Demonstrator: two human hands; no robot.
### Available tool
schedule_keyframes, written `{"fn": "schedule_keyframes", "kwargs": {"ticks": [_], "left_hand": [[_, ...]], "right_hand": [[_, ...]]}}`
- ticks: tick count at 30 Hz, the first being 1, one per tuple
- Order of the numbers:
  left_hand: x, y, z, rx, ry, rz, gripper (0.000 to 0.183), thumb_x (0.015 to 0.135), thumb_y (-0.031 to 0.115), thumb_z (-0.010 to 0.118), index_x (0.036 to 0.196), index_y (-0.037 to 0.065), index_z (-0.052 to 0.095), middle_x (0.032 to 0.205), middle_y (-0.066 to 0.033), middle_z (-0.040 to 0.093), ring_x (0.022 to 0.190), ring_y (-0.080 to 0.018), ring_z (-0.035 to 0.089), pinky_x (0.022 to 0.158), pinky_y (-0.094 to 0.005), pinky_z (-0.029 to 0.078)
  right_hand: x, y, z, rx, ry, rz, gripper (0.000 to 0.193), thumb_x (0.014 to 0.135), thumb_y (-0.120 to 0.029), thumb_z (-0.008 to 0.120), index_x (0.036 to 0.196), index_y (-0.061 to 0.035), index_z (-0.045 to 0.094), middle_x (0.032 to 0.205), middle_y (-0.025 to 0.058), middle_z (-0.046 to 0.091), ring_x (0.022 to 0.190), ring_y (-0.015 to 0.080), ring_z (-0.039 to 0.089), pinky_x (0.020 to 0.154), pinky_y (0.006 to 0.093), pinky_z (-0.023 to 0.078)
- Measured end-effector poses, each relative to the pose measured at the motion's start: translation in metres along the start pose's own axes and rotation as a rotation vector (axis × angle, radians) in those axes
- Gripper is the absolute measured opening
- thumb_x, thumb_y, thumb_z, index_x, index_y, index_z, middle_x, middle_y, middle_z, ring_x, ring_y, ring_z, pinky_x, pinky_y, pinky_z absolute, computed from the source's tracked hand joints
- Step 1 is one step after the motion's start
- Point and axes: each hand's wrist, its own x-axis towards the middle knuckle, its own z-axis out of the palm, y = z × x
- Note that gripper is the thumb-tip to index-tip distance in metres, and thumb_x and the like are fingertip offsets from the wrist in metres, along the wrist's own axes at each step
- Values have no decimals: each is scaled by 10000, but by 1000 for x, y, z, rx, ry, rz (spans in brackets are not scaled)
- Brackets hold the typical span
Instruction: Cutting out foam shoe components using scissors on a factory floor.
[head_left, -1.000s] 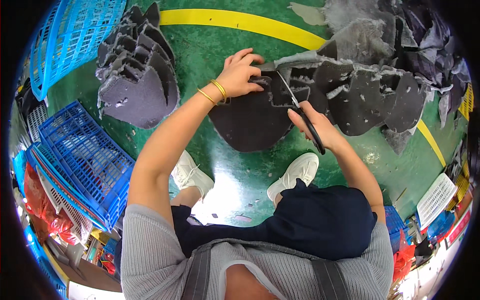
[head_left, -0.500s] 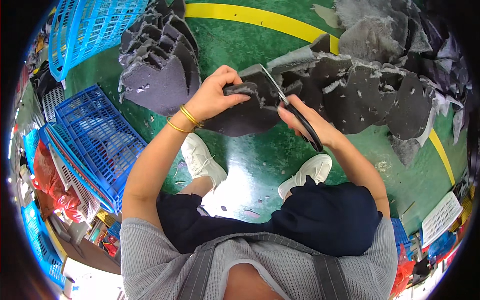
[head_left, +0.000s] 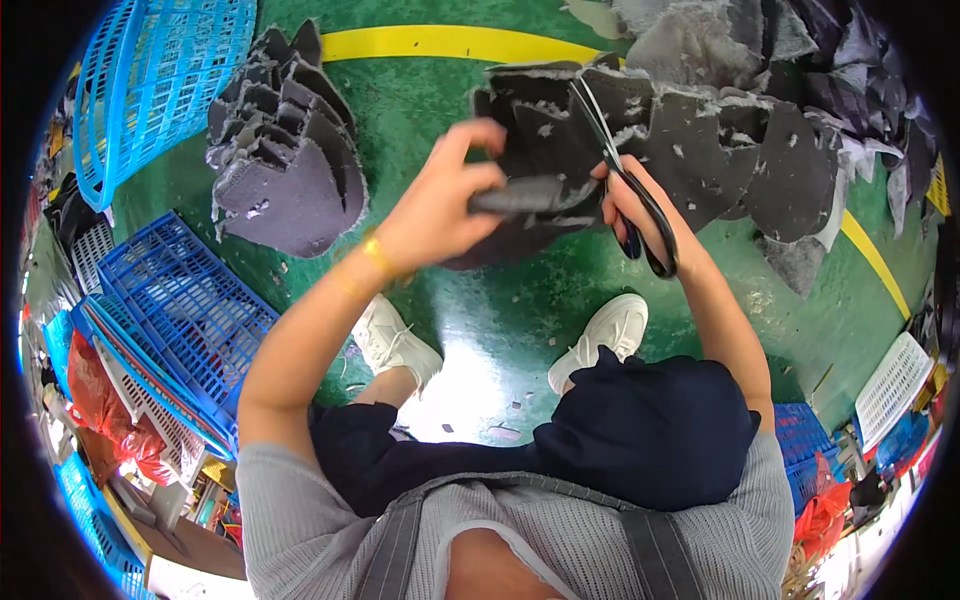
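Note:
My right hand (head_left: 640, 205) grips black-handled scissors (head_left: 600, 125), their narrow blades slightly parted and pointing away from me over the dark grey fabric pieces (head_left: 690, 150). These fuzzy-edged pieces lie overlapping in a row on the floor. My left hand (head_left: 450, 195), blurred by motion, is at the row's left end with fingers and thumb apart. Beside it is the raised, blurred edge of a grey fabric piece (head_left: 530, 195); no firm grip on it shows. Farther left stands a separate stack of similar cut pieces (head_left: 290, 190).
Light-blue baskets (head_left: 165, 80) stand at the far left, with dark-blue crates (head_left: 185, 290) nearer. More grey scraps (head_left: 690, 45) heap up at the far right. A yellow stripe (head_left: 440, 42) crosses the green floor. A white crate (head_left: 893, 390) is at the right.
My left hand's fingers have spread from their pinch on the fabric edge. The scissors have shifted right in my right hand. The view has shifted slightly.

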Motion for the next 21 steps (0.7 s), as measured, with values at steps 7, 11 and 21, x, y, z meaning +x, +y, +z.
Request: {"fn": "schedule_keyframes", "kwargs": {"ticks": [7,11,21], "left_hand": [[73,-100,29,6,-135,-315,263,670,183,734,859,19,652,1083,-173,556,1024,-349,535,846,-405,443],[34,-52,4,-6,-124,-419,269,684,179,739,865,1,651,852,-130,602,797,-277,601,716,-353,470],[-46,-13,-35,-330,-77,-811,263,725,145,744,891,-40,658,790,-40,606,681,-84,553,627,-247,455]], "right_hand": [[39,-4,-5,119,22,176,463,923,-532,427,1022,-88,514,628,5,505,495,79,456,452,214,353],[6,1,-6,176,-133,111,487,929,-538,398,1041,-77,508,624,3,506,494,69,462,452,209,343],[-1,7,34,142,-456,162,435,958,-463,385,1085,-57,476,654,-3,491,518,65,456,495,202,360]]}}
